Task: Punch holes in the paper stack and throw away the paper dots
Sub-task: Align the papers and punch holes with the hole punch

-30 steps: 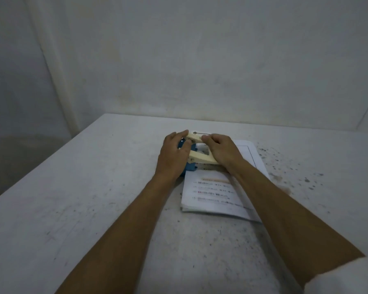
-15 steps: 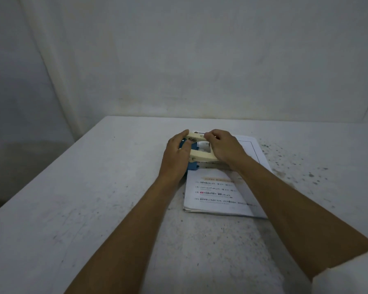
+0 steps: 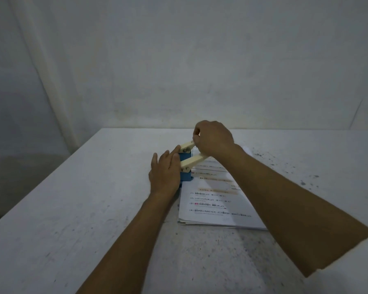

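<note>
A hole punch with a blue body and a cream lever stands on the left edge of a printed paper stack on the white table. The lever is raised, tilted up toward the back. My right hand grips the lever's far end from above. My left hand rests against the punch's left side, fingers on the blue body and the lever's hinge. No paper dots are visible.
A pale wall rises behind the table's far edge. Dark specks stain the table to the right of the stack. The table's left edge drops off toward a dim floor.
The lever has swung up from flat to raised, with my right hand lifting along on its far end. My left hand stays at the punch's left side.
</note>
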